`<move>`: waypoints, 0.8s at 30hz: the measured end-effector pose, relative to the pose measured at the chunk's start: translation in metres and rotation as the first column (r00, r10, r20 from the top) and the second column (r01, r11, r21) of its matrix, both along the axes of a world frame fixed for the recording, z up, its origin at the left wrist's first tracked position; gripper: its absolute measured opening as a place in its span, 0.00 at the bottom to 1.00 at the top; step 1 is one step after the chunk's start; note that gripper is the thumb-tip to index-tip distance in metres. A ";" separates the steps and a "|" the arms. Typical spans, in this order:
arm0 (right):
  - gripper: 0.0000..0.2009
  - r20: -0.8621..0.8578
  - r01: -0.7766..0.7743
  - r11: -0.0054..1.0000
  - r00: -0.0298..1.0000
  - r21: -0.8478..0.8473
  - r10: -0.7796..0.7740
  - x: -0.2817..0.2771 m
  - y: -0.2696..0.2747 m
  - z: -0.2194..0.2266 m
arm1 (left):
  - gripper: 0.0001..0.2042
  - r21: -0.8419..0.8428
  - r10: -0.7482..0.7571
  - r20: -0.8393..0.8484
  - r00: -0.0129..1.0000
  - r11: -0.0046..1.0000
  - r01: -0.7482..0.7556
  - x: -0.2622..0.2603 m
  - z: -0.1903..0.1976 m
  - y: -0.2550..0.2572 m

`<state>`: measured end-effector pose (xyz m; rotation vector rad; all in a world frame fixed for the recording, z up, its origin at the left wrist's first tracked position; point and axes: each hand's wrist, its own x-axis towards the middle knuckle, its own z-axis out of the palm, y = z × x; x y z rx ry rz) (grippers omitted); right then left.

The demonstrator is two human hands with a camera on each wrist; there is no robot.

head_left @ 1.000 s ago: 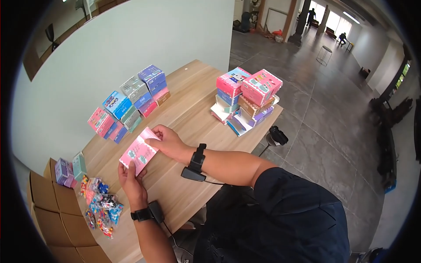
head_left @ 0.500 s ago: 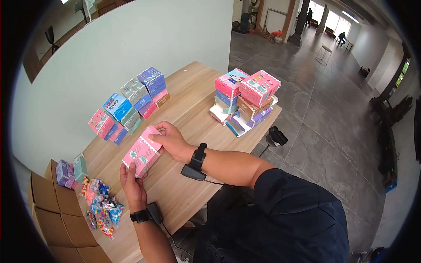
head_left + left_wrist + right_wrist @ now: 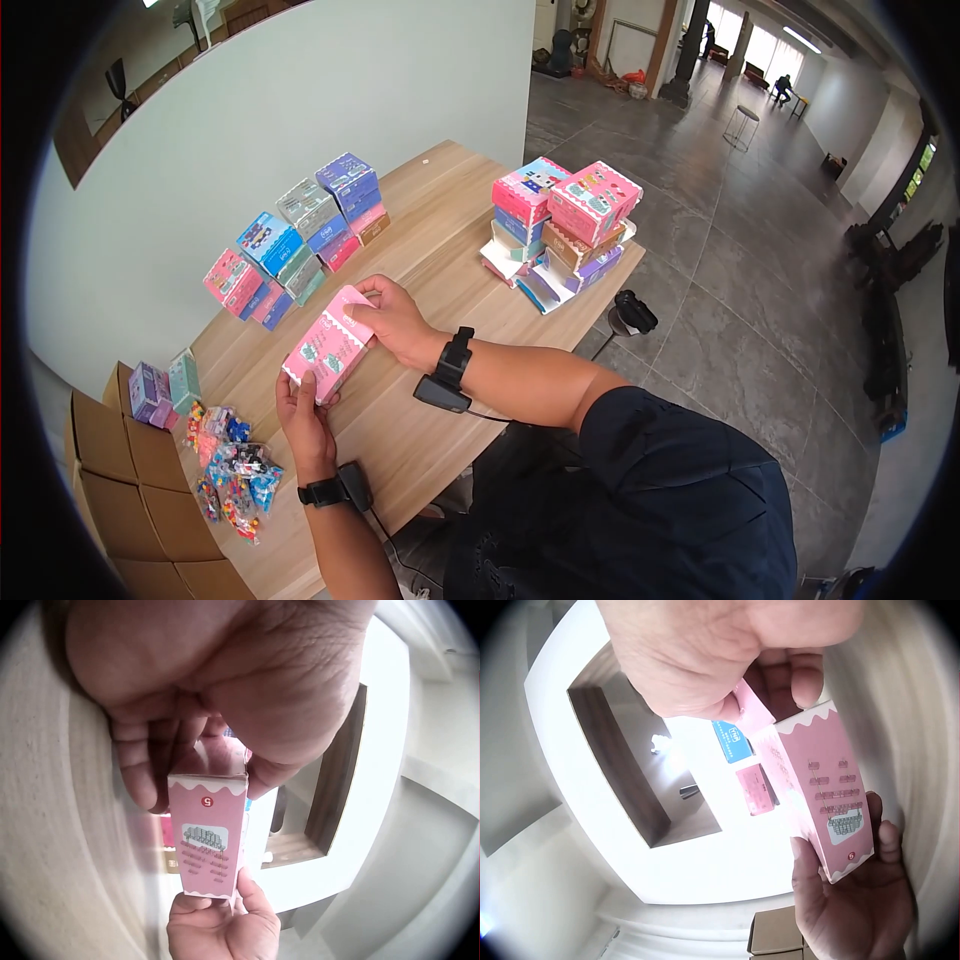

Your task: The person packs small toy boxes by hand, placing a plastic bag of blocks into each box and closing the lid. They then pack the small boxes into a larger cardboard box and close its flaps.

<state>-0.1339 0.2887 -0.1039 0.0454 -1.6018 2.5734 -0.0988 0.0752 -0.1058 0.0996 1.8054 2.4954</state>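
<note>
Both hands hold a pink cardboard box point(image 3: 330, 350) with a scalloped white edge, over the near part of the table. My left hand point(image 3: 308, 425) grips its lower end, thumb on the printed face and fingers round the back. At the upper end, my right hand point(image 3: 395, 325) pinches the box between thumb and fingers. In the right wrist view, a pink flap point(image 3: 754, 705) stands out from the box end under the right thumb. Printed pictures and a red number mark the long side point(image 3: 206, 844) in the left wrist view. The box's inside is hidden.
Stacked colourful boxes point(image 3: 268, 240) stand along the wall side of the wooden table point(image 3: 440, 240). More stacks point(image 3: 595, 205), some with open flaps, are at the far right corner. Bags of small coloured pieces point(image 3: 240, 470) lie at left, beside brown cartons point(image 3: 105, 440) and two small boxes.
The pink box looked like a flat panel a second ago; now its side face shows and it has depth. Both hands keep their hold and have shifted slightly.
</note>
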 end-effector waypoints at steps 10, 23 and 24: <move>0.08 -0.123 -0.150 0.984 0.979 0.095 0.161 0.010 0.003 0.013 | 0.25 0.123 0.046 0.057 0.997 0.991 -0.052 0.003 0.005 -0.009; 0.15 -0.665 0.547 0.728 0.727 0.413 -0.169 0.024 -0.012 0.029 | 0.25 0.078 0.107 0.063 0.992 0.991 -0.112 -0.004 -0.002 -0.001; 0.14 -0.716 0.561 0.718 0.687 0.411 -0.127 0.024 -0.014 0.034 | 0.22 0.075 0.060 0.023 0.998 0.995 -0.061 -0.006 -0.005 -0.001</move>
